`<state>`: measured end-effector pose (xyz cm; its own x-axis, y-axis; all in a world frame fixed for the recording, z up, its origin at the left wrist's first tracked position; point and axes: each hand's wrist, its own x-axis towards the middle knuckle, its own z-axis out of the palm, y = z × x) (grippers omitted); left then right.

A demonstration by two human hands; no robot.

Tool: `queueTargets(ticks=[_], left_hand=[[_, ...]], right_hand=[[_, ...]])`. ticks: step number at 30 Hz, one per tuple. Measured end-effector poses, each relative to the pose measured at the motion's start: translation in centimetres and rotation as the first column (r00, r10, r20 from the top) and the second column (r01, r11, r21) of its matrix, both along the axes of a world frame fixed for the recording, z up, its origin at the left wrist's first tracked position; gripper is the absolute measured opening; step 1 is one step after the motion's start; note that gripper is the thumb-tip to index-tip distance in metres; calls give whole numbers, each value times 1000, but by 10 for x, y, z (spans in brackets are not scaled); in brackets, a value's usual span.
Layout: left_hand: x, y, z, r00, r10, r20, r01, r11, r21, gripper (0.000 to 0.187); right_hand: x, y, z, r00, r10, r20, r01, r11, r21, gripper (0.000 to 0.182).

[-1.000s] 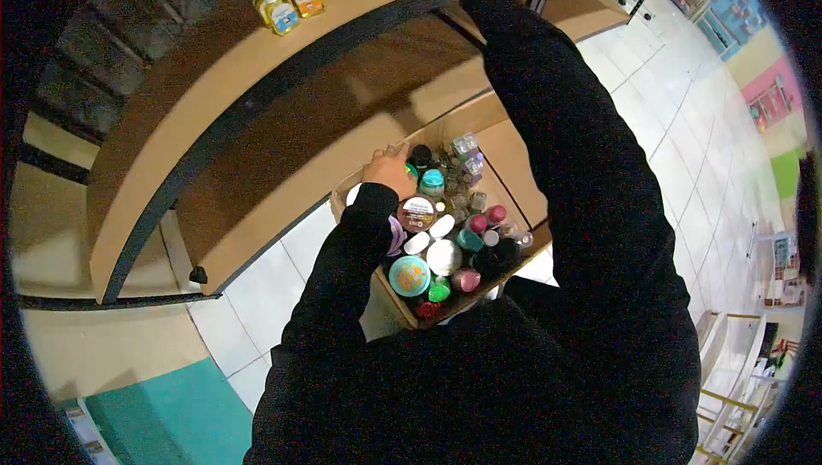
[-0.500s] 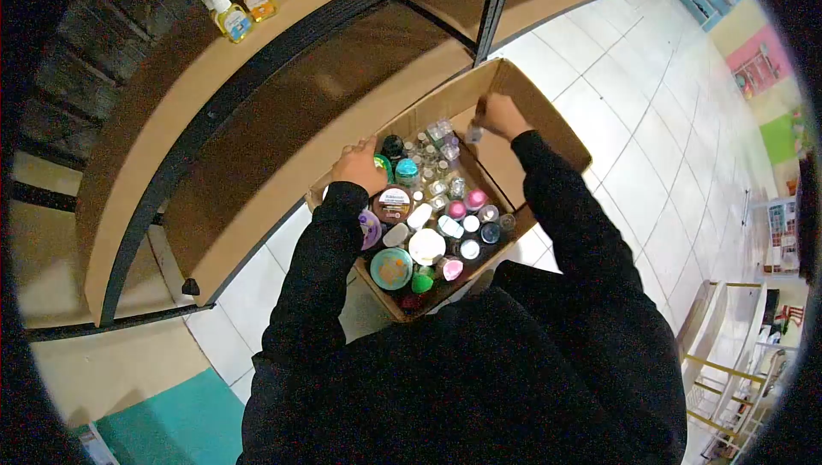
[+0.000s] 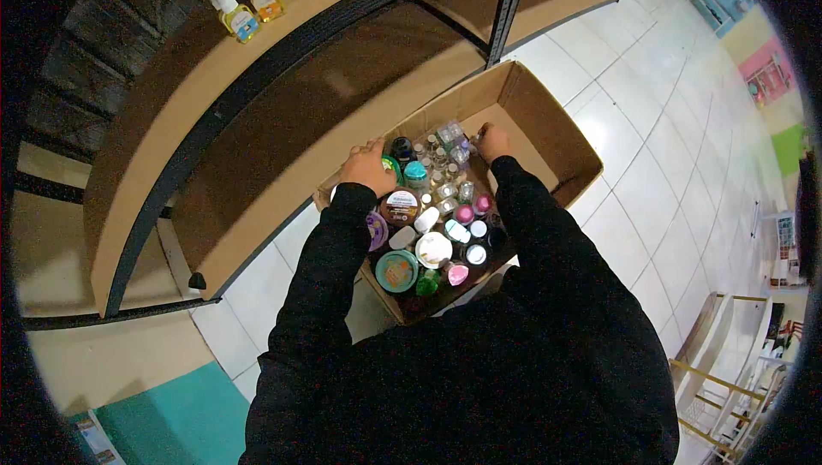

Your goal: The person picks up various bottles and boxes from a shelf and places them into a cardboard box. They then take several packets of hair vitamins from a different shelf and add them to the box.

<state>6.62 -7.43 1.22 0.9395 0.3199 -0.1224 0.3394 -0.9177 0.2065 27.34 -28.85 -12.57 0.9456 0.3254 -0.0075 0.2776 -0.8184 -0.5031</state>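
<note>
Bottles [image 3: 439, 157] crowd the box [image 3: 556, 122], likely for mutual support. Left hand [image 3: 366, 170] touches a green lid [image 3: 394, 167], right hand [image 3: 494, 142] adjoins bottles; cannot tell either grip.

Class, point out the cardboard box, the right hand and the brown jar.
Cardboard box [image 3: 550, 129]: head view, inner wall.
Right hand [image 3: 494, 142]: head view, its back.
Brown jar [image 3: 401, 206]: head view, the top.

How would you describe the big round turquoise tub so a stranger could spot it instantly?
Beside the curved shelf, find the cardboard box. Look in its packed part, by the edge nearest the person's body. The tub has a turquoise rim around an orange-patterned middle; the round jar beside it has a white top.
</note>
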Motion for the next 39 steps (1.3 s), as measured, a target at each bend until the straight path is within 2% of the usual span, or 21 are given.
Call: queueTargets(ticks=[9,15,16,18,20,22,24,26,28,30,32,35,39], left_hand=[[0,-1,5,999,39,-36,-41,998,-53,68],[1,3,3,999,22,-37,-24,998,-55,69],[-1,1,6,999,27,-19,-28,997,-68,69],[-3,-1,11,999,39,1,-38,996,-80,70],[-5,-2,11,999,46,-7,-47,995,-83,69],[-5,2,6,999,4,31,-1,996,-94,67],[-6,0,9,1000,16,25,-13,994,-111,67],[-7,0,8,999,14,38,-9,993,-120,66],[-8,1,8,999,18,30,-14,992,-125,66],[-8,1,9,1000,30,2,-30,991,-128,66],[-9,1,13,999,40,-10,-41,990,-136,67],[-13,-2,24,997,73,-32,-78,981,-177,67],[-13,0,21,996,76,-38,-82,976,-203,67]], right_hand=[[1,16,-3,996,-50,-76,44,996,-81,41],[3,14,-7,996,-49,-69,43,995,-87,37],[3,15,0,991,-132,-6,132,989,64,36],[4,19,22,948,-308,76,260,890,375,34],[16,31,63,814,-338,473,49,851,524,32],[7,50,149,876,-258,408,-82,753,653,31],[4,81,220,789,-231,569,-331,620,711,31],[6,113,279,621,-155,768,-543,622,565,35],[0,149,328,445,-148,883,-627,652,425,36],[-9,175,368,490,20,871,-677,639,366,40],[1,207,376,501,129,855,-716,617,327,48],[-7,218,387,540,369,757,-675,726,128,46],[-2,223,379,538,394,745,-719,676,162,50]])
